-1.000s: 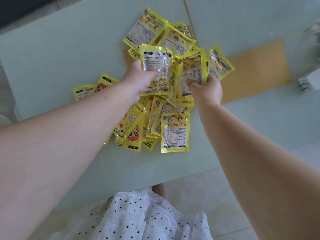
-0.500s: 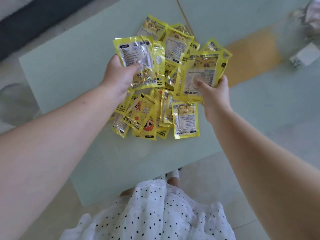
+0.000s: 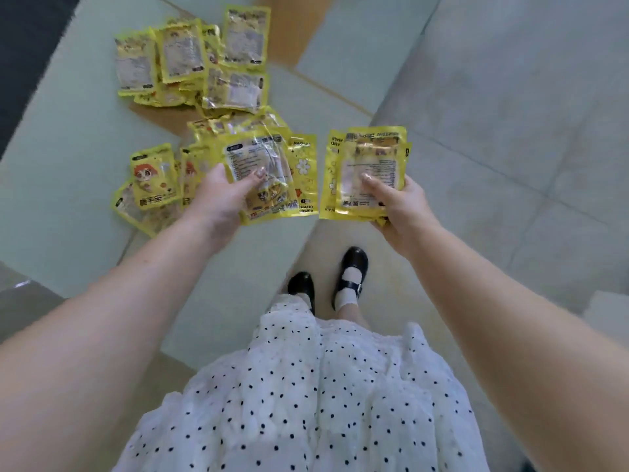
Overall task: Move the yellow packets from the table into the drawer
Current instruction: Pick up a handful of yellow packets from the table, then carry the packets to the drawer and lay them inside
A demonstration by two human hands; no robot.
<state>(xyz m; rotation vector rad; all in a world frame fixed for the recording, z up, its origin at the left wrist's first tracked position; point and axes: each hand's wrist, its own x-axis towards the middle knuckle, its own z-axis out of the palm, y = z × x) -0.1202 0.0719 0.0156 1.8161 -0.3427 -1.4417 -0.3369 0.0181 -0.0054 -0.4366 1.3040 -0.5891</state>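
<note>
Yellow packets (image 3: 190, 66) lie heaped on the pale green surface (image 3: 61, 137) at far left, one cluster at the far edge and another nearer, where a packet printed with a cartoon face (image 3: 155, 177) tops the loose pile. These have yet to be moved.

Just right of that pile, the person's left hand (image 3: 221, 199) grips a fanned bundle of packets (image 3: 269, 178), thumb pressed over the top sachet and the fingers clenched beneath, a hold that appears meant to keep the slippery foil from sliding apart while carried. The bundle hangs over the near edge of the surface.

Further right, the right hand (image 3: 401, 206) grasps a second stack of packets (image 3: 366, 172) the same way, thumb on top and fingers hidden below, held clear of the surface and above the grey tiled floor (image 3: 510, 114). Taking a handful in each hand looks like a way to cut the number of trips.

Below, black shoes (image 3: 350, 264) and a white polka-dot skirt (image 3: 306, 403) show the person standing beside the surface. No drawer is in view, so how far the packets must travel cannot be told; the job seems at an early stage.
</note>
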